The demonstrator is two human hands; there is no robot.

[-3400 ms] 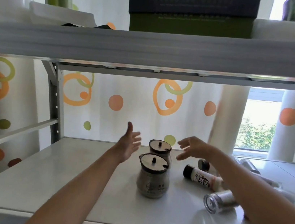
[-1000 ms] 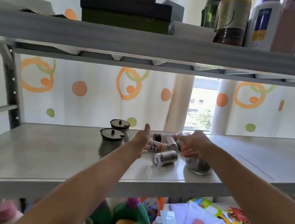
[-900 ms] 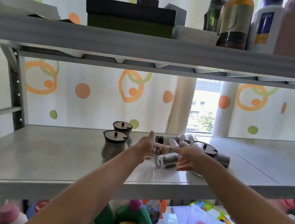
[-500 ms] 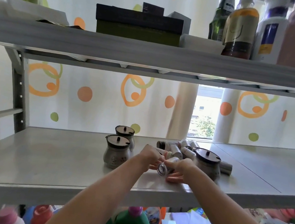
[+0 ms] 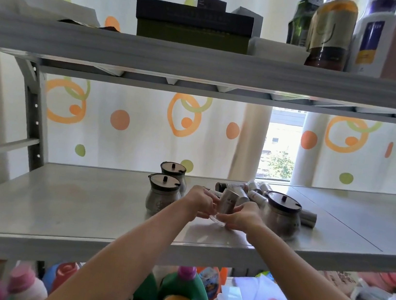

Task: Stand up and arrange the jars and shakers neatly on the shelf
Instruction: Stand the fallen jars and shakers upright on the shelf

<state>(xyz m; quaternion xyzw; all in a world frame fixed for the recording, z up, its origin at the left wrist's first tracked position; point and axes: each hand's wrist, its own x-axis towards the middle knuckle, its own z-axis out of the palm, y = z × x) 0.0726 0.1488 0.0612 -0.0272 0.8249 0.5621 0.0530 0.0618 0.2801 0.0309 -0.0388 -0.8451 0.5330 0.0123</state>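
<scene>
I have both hands on one shaker [image 5: 228, 201] just right of the front jar [image 5: 162, 197]. My left hand [image 5: 199, 204] and right hand [image 5: 240, 218] curl round its lower half, steadying it nearly upright so it can stand. Its base seems to touch the shelf [image 5: 82, 204], though my hands hide that. Other shakers [image 5: 251, 194] lie further right of that jar, waiting.

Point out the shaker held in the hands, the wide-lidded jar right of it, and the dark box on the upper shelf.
held shaker [image 5: 228, 202]: head view, on its metal body.
wide-lidded jar [image 5: 283, 204]: head view, on its black lid.
dark box [image 5: 194, 18]: head view, on the front face of its lid.
</scene>
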